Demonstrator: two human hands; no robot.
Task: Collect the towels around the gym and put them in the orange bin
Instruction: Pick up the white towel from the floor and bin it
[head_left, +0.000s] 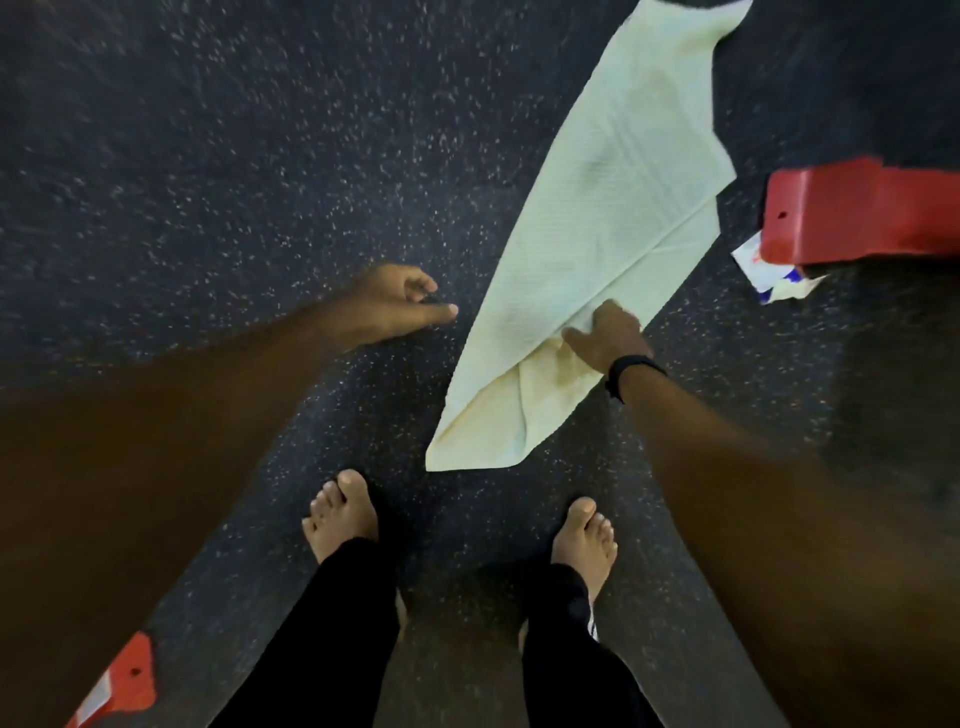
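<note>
Pale yellow towel lies long and folded on the dark speckled floor, running diagonally; its far end sits at the top edge of view, its near corner just ahead of the person's bare feet. All spots below are given rel. to that towel.

Right hand is on the towel's near part, at its right edge, fingers curled into the cloth w/ a fold bunched under them, so the grip is grasping the towel. Black band on that wrist, just behind the hand. The cloth below the hand looks doubled over and a bit darker yellow.

Left hand is just left of the towel, apart from it, not touching. Grip is released: thumb and forefinger stretched toward the cloth, other fingers loosely bent, holding nothing. Some motion blur on both arms.

Left foot and right foot stand on the floor just short of the towel's near corner, black trouser legs above them.

Right of the towel, near its middle: a red metal base, w/ a crumpled white-and-blue wrapper tucked at its near corner. Well off to the towel's near left, at the bottom edge: another red piece, partly cut off.
</note>
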